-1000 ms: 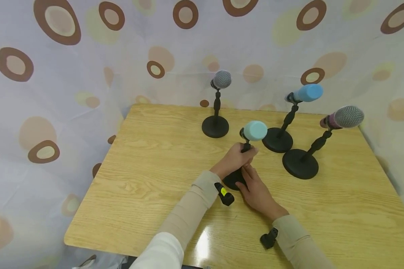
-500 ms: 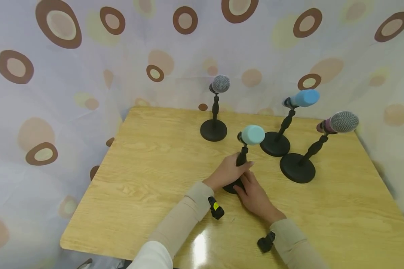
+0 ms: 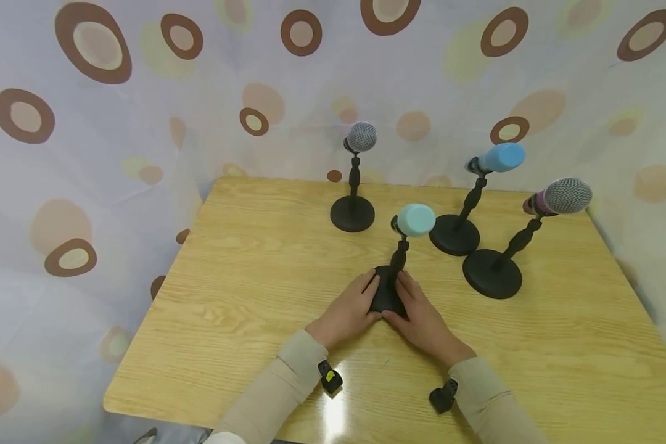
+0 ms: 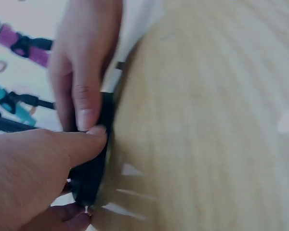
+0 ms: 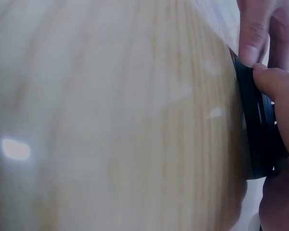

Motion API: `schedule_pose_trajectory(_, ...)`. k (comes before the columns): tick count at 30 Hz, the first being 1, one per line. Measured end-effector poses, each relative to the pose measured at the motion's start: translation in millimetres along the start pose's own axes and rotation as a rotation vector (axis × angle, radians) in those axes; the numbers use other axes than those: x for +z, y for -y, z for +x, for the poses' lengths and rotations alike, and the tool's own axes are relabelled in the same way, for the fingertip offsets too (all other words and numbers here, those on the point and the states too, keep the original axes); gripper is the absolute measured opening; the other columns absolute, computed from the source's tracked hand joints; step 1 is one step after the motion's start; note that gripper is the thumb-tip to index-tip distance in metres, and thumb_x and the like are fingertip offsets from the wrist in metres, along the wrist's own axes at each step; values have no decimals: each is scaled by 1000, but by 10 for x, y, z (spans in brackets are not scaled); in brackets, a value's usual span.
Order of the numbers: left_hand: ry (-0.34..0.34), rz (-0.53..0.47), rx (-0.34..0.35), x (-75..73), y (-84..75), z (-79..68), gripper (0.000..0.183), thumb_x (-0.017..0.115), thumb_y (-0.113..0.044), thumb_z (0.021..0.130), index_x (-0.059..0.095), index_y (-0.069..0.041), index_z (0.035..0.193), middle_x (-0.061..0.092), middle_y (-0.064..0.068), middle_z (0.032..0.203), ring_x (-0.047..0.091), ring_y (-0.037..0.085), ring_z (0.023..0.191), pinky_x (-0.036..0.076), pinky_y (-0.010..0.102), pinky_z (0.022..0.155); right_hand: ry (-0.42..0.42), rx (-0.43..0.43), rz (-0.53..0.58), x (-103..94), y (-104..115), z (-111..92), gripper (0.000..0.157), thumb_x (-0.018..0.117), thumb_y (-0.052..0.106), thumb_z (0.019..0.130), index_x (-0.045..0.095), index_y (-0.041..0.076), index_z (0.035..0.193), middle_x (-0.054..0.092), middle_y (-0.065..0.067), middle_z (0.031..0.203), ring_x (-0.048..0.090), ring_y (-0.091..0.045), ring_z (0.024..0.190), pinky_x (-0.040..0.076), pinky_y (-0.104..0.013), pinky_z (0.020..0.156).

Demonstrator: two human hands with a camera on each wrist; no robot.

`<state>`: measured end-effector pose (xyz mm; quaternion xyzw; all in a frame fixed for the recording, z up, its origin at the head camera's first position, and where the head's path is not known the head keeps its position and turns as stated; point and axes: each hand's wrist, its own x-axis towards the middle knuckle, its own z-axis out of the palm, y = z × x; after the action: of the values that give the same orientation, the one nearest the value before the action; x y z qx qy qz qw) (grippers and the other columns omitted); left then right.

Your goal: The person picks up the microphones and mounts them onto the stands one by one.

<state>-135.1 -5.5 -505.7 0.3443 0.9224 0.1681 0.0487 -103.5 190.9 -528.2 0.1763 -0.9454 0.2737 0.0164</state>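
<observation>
In the head view a microphone with a mint-green head (image 3: 416, 220) is mounted on a black desktop microphone stand (image 3: 399, 256). My left hand (image 3: 348, 313) grips the left side of the stand's round base (image 3: 387, 297), thumb at its near edge. On the opposite side my right hand (image 3: 424, 324) holds the same base, and the two thumbs meet at the front. The left wrist view shows the thick dark base (image 4: 89, 178) between the hands, low over the wooden surface. From the right wrist the base rim (image 5: 254, 125) appears edge-on, with my right thumb (image 5: 274, 82) over it.
A silver-headed microphone (image 3: 362, 137) on its stand is at the back. To the right are a blue microphone (image 3: 502, 158) and a pink one with a silver grille (image 3: 567, 196), their bases close together. A patterned curtain (image 3: 200, 80) hangs behind the wooden table (image 3: 244, 277).
My left hand has let go of the stand's pole and moved down to the left side of its base. My right hand stays at the base's right side.
</observation>
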Motion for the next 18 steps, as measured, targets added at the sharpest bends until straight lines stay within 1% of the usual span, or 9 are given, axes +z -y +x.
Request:
schedule_pose_trajectory(3,-1,60,0,11,-45,-32,73,60,-34,98,29,5,152,27,22,160,34,35,146,34,37,119,12,-7,-1,21,-12,-11,76,66,25,95,27,-11,150,17,-27,162,21,-46,148,29,-60,116)
schedule_pose_trajectory(5,-11,101,-3,3,-47,-3,72,59,-34,98,31,6,151,29,23,159,37,37,145,35,37,118,12,-13,-7,9,-9,20,75,65,25,96,27,-11,150,17,-28,161,20,-47,148,29,-61,116)
schedule_pose_trajectory(7,-22,122,-4,-15,-45,34,71,60,-33,98,33,6,150,31,23,158,39,36,144,37,36,117,13,-16,-12,-2,-11,56,73,64,23,97,28,-12,149,19,-30,160,20,-47,148,27,-61,116)
schedule_pose_trajectory(12,-14,177,-10,-23,-9,144,71,60,-34,98,34,5,150,32,22,158,39,34,144,37,34,117,44,-9,-24,-30,-62,168,72,62,22,98,26,-13,149,17,-31,160,19,-47,148,25,-61,117)
schedule_pose_trajectory(18,-39,219,-6,-21,47,295,70,61,-34,97,35,5,150,35,22,156,43,33,142,41,32,114,41,-42,-66,-75,-147,317,72,62,20,98,26,-14,149,18,-32,159,21,-47,147,25,-62,117)
